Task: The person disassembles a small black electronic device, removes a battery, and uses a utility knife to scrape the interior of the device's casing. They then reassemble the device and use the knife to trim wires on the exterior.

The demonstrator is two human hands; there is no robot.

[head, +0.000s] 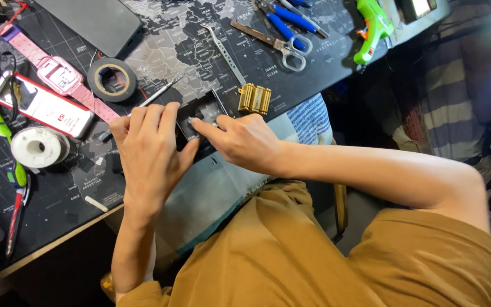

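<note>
**Both hands on a small dark device at the desk edge**

Biggest first: a dark desk mat [188, 51] with a pale map print covers the worktop. A dark flat slab [95, 20] lies at the top left, partly out of frame.

Left hand [149, 153] lies flat, palm down, fingers together and extended, pressing on the left side of a small dark device [203, 113] (mostly hidden under both hands, so its details can't be made out). Nothing is pinched in that hand; it's holding the part down. Right hand [242, 139] comes in from the right, fingers curled, fingertips meeting on the device's top face. Whether it pinches something small there I cannot tell. The device sits at the near edge of the mat, just in front of the person's lap.

Around it, in shrinking order:
- white-and-red flat device [44, 105], left of the left hand
- pink watch with strap [58, 74], lying diagonally above that
- green glue gun [373, 25], top right, well apart
- scissors [279, 45] and blue-handled pliers [285, 20], top centre
- black tape roll [112, 79], near the left fingertips
- white spool [40, 146], left of the left wrist
- perforated metal strip [223, 54], running down toward the device
- gold ribbed block [255, 98], just beside the device's upper right
- thin metal probe [157, 95], its tip near the left fingers
</note>
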